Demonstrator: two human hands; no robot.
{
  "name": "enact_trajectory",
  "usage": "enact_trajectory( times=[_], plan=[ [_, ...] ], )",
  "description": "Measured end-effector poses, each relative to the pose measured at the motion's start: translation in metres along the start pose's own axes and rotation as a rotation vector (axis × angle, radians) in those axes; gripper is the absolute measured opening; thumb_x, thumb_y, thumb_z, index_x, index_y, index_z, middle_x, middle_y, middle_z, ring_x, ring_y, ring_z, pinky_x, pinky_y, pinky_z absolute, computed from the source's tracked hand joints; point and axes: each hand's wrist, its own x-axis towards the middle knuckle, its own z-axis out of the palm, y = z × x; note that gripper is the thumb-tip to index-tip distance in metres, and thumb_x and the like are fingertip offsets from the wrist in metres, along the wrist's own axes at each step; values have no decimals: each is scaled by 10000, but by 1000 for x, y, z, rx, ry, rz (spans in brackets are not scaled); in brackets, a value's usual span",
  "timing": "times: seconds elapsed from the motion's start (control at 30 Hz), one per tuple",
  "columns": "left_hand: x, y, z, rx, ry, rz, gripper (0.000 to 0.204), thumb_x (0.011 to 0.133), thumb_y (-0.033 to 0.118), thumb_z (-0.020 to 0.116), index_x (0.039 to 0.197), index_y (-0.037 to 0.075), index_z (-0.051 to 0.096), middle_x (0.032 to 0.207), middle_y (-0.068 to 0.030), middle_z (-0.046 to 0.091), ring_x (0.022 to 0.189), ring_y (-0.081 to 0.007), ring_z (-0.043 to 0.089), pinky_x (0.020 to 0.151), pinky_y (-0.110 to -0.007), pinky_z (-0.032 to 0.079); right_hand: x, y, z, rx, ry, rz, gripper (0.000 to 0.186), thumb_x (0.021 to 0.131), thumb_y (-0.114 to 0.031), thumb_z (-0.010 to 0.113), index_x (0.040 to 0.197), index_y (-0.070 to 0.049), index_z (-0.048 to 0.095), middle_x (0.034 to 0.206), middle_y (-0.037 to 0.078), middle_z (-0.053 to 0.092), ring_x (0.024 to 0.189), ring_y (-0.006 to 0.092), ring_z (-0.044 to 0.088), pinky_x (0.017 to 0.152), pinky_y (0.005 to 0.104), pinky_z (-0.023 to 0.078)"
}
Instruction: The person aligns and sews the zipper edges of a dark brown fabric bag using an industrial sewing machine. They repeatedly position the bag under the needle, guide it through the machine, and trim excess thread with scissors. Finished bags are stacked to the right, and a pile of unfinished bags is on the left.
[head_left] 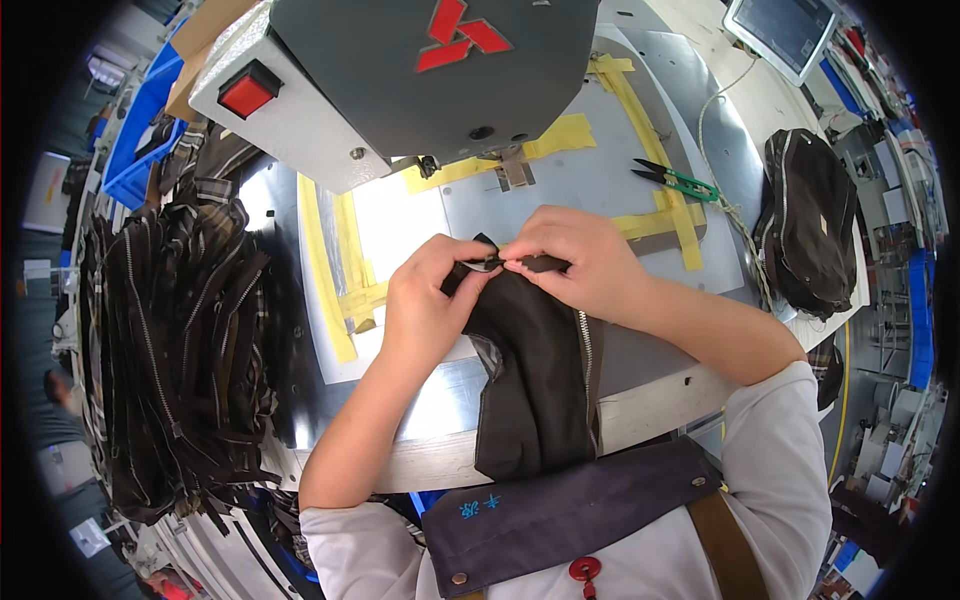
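Both hands pinch the top end of a dark brown fabric piece with a metal zipper (540, 370), which hangs down over the table's front edge toward my lap. My left hand (430, 290) grips the edge between thumb and fingers, where a bit of lighter lining shows. Close beside it, my right hand (580, 262) holds a folded dark strip of the same piece, fingertips nearly touching the left ones. The sewing machine head (430, 70), dark grey with a red emblem, stands just beyond my hands. Under them lies the work plate (460, 215), marked with yellow tape.
At left is a big heap of dark zippered fabric pieces (180, 350), with a blue bin (145, 150) behind it. Green-handled thread snips (676, 180) lie right of the machine. A dark zippered pouch (808, 225) sits farther right, below a small screen (785, 30). A red switch (249, 89) is on the machine.
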Motion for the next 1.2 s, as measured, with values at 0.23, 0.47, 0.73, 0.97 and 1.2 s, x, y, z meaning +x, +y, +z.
enact_trajectory(
  times=[0.23,0.47,0.73,0.97,1.2],
  plan=[
    [1,-4,2,141,26,198,193,718,-19,740,888,41,670,823,-74,644,697,-239,650,592,-325,526,2,-6,-3,-221,-82,-103,330,614,68,642,921,-52,663,834,56,619,751,256,615,620,328,501],
    [1,-3,1,92,-50,241,167,716,-2,749,852,35,660,820,-63,625,686,-220,636,583,-315,510,17,-12,-10,241,-185,472,96,841,-94,634,889,-12,649,760,58,628,672,134,566,611,282,452],
    [4,-4,-2,-166,-111,-101,100,791,19,717,870,13,655,870,-72,654,763,-193,626,727,-297,492,16,0,-4,320,-152,618,208,890,-199,641,861,7,648,715,28,604,672,85,517,611,275,425],
    [1,-3,-1,-207,-110,-187,104,789,18,721,872,0,662,831,-77,663,768,-182,630,726,-273,489,11,-6,-8,244,-147,490,193,876,-185,645,880,9,643,723,52,613,672,98,547,631,275,455],
    [1,-4,0,-172,-71,-231,102,774,7,729,861,10,675,830,-73,669,764,-180,640,711,-273,495,9,-7,-4,224,-108,457,210,875,-194,653,895,14,630,794,70,629,693,144,577,654,295,469]
  ],
)
